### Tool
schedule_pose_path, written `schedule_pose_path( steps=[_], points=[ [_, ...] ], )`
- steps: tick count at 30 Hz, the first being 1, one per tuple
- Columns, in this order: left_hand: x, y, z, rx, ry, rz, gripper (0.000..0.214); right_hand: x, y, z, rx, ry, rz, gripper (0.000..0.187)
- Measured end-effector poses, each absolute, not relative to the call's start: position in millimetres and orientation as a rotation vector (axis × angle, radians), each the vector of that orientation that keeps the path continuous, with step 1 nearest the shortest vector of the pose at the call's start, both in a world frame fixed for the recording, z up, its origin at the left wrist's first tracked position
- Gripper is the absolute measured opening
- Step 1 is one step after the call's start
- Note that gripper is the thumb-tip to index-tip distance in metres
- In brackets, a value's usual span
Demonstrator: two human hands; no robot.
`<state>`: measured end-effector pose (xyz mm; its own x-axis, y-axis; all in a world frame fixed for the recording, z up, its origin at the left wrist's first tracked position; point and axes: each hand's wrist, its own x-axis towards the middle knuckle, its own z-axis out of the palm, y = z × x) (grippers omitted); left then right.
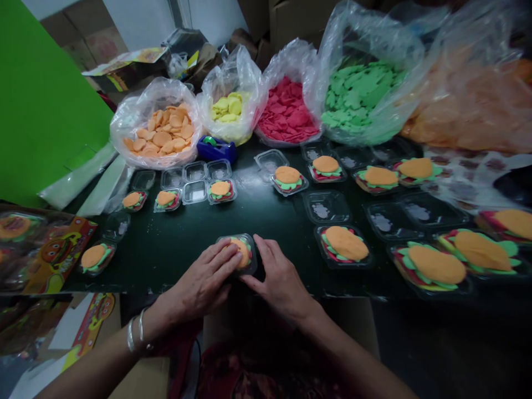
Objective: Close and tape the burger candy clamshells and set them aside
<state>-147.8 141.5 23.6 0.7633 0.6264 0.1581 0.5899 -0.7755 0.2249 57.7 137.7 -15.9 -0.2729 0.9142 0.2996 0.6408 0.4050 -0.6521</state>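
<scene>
A small clear plastic clamshell box (250, 265) with a toy burger (244, 247) in it sits near the table's front edge, between my hands. The burger has an orange top, with green and red edges showing. My left hand (203, 274) lies over the box's left part, its fingers close together and resting on the burger, hiding much of it. Around the right side curves my right hand (280, 277), thumb at the near corner and fingertips at the far corner. Whether the lid is closed cannot be made out.
Several open clear boxes with burgers, such as one box (366, 259), stand on the dark table (187, 233). Behind are plastic bags of orange pieces (166, 133), yellow pieces (228, 106), red pieces (286, 113) and green pieces (361, 94). A blue tape dispenser (216, 149) stands before them.
</scene>
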Motion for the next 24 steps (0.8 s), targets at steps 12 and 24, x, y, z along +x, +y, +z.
schedule_pose_path(
  steps=[12, 24],
  points=[
    [-151, 137, 21, 2.637, 1.017, 0.341, 0.076, 54, 168, -7, -1.165, -2.260, 0.624, 0.072],
    [-162, 169, 20, 1.996, 1.277, 0.411, 0.070, 56, 172, -13, -1.171, -2.255, 0.638, 0.077]
  ],
)
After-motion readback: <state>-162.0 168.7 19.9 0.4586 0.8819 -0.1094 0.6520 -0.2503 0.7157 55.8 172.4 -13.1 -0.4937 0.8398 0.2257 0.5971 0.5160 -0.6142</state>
